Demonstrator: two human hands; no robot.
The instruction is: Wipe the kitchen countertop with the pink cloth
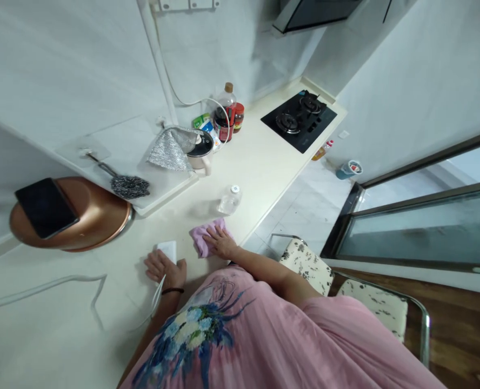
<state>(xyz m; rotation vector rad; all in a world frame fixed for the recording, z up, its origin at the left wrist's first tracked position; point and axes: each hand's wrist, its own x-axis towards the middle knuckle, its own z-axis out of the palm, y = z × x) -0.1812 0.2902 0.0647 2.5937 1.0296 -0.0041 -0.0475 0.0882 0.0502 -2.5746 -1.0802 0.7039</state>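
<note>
My right hand (222,244) lies on a folded pink cloth (199,240) on the cream counter, fingers stretched out flat over it. Farther left, my left hand (169,271) is open with its fingers spread, resting against a white box-shaped device (167,249) and partly covering it. A thin white cable (157,296) runs down by the left wrist, which wears a dark bracelet. Just beyond the cloth, a small clear bottle (229,200) with a white cap stands on the counter.
A copper-coloured rounded lid (98,208) with a black tablet (47,208) on it sits at left. A scrubber (130,186) and silvery cloth (171,148) hang near the pot (201,154). Behind are bottles (226,102) and a gas hob (300,120). Patterned chairs (307,265) stand at right.
</note>
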